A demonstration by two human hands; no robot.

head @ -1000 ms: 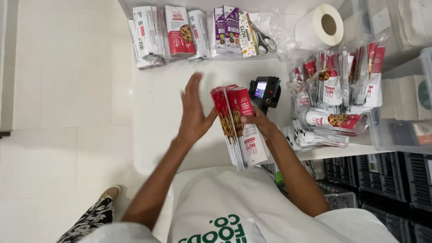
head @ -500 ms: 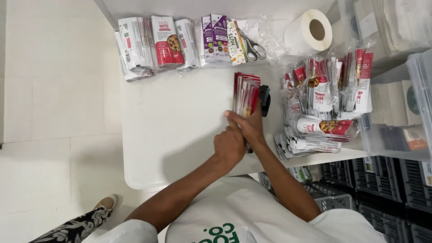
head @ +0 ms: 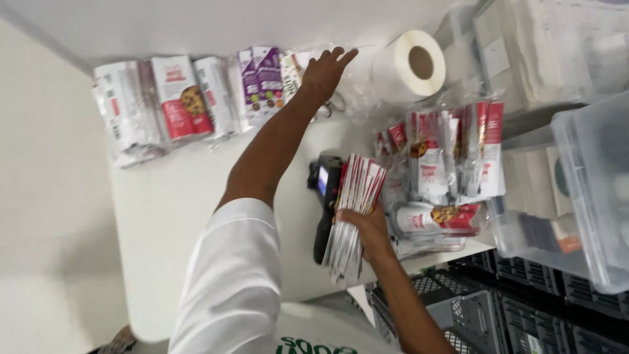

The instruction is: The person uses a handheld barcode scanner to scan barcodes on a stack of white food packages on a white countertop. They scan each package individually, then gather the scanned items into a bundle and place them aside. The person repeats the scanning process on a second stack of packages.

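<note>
Since half a second ago my left hand has left the stack and reached to the far edge of the table, fingers spread and closed on nothing, over clear plastic bags beside the roll of labels. My right hand stays clamped on the stack of red-and-white packets, stood on edge next to the black handheld scanner.

Head view, progress: one stack gathered and not yet bagged. Bundles lie at the far left; loose packets remain piled at right, which I judge unsorted.
</note>
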